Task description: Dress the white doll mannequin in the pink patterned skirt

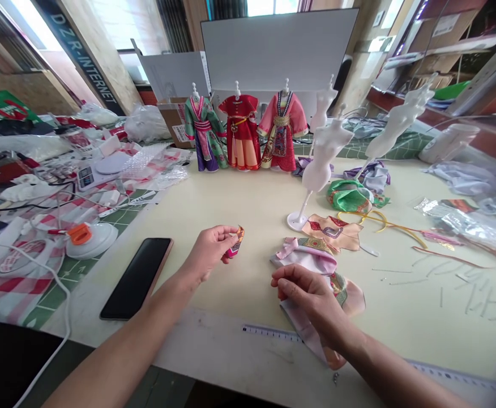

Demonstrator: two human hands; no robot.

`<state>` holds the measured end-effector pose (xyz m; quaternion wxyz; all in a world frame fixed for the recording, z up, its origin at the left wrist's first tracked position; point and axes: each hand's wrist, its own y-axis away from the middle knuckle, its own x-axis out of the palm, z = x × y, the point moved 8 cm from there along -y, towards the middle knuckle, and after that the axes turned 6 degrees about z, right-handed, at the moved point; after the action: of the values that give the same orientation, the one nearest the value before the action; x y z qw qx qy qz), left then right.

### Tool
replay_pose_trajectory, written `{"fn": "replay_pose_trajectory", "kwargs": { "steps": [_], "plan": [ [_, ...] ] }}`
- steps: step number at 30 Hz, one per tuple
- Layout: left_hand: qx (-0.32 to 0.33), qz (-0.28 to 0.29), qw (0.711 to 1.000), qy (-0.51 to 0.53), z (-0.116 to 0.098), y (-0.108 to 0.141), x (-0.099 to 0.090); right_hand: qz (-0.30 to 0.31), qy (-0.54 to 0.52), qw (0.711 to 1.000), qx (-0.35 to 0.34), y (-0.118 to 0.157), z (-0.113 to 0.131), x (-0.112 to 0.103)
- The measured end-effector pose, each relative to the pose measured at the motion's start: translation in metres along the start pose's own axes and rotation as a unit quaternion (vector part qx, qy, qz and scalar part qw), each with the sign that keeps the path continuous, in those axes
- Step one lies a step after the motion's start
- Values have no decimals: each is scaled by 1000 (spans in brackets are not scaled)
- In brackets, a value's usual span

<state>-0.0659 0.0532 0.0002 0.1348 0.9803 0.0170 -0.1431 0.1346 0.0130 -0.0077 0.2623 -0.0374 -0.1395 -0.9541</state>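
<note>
My left hand (209, 249) is closed in a pinch on a small patterned piece of fabric (235, 246), orange with a magenta end, held above the table. To its right, my right hand (311, 297) has thumb and fingertips pressed together; whatever they hold, if anything, is too small to make out. Beneath and beside that hand lie a pale pink doll garment (350, 294) with a green-gold patterned patch and a folded pink-and-lilac piece with a gold band (311, 249). A peach embroidered fabric piece (343, 235) rests just behind them.
Three dressed doll forms (242, 133) stand at the back, near bare white mannequins (318, 158). A phone (137, 277) lies left, beyond it a small scale (103, 170) and clutter. Green cloth (350, 195), yellow ribbon (379, 218) and plastic bags (456, 221) lie right; a ruler (271, 332) lies in front.
</note>
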Motion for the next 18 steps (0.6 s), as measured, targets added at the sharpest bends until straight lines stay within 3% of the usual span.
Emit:
{"fn": "replay_pose_trajectory", "kwargs": {
  "steps": [6,12,14,16,18],
  "plan": [
    [-22,-17,990,-137,16,-10,-3,0,16,1000,7,0,-5,-1],
    [24,-66,958,-276,4,-1,-8,11,120,992,-39,0,1,-2],
    [65,-113,915,-382,-10,8,-9,-10,188,977,-101,-1,14,-12],
    [130,-160,846,-492,-29,21,-2,-68,268,946,-168,-2,31,-27],
    [202,-162,807,-530,-44,30,13,-122,353,906,-196,-4,41,-41]
  ]
}}
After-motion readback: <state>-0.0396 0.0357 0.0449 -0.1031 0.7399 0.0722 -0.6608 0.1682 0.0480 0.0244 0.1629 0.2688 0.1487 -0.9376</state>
